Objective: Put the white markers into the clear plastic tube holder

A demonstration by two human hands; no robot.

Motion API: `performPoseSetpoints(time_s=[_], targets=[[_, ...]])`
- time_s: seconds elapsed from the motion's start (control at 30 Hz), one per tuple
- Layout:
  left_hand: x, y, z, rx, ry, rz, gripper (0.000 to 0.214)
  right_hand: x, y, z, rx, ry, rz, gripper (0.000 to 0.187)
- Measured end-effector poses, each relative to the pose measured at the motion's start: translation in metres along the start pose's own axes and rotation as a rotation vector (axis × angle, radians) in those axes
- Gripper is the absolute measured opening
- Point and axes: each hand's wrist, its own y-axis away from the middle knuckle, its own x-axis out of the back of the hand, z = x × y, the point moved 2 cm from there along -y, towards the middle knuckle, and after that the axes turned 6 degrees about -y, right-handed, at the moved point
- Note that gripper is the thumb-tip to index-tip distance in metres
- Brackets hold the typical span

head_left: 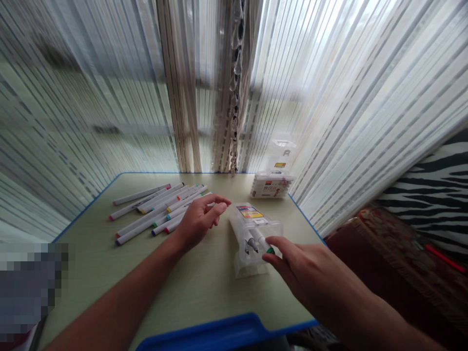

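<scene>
A loose row of white felt markers with coloured caps (153, 212) lies on the pale green table with a blue rim (204, 292), slanting from near left to far right; the left hand (200, 218) rests over the right-hand ends of the nearest ones, fingers loosely curled and spread, gripping nothing visible. Just right of its fingertips, not touching them, a clear plastic marker case (252, 226) lies flat, long axis pointing away from the person, open end toward the right hand (307, 273). A green-capped white marker (260, 240) lies along that axis inside the case beside a darker-capped one; its cap end is nearest the right hand, whose thumb and forefinger pinch it. Beyond the case, a second clear box packed with markers (271, 186) stands near the striped curtain.
</scene>
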Motion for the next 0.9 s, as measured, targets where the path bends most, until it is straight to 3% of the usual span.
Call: performPoseSetpoints(time_s=[0.9], targets=[[-0.0006,0.0013,0.0030,0.017,-0.018,-0.013,0.038,0.0026,0.0000,-0.0016,-0.012,-0.051,-0.003,0.026]])
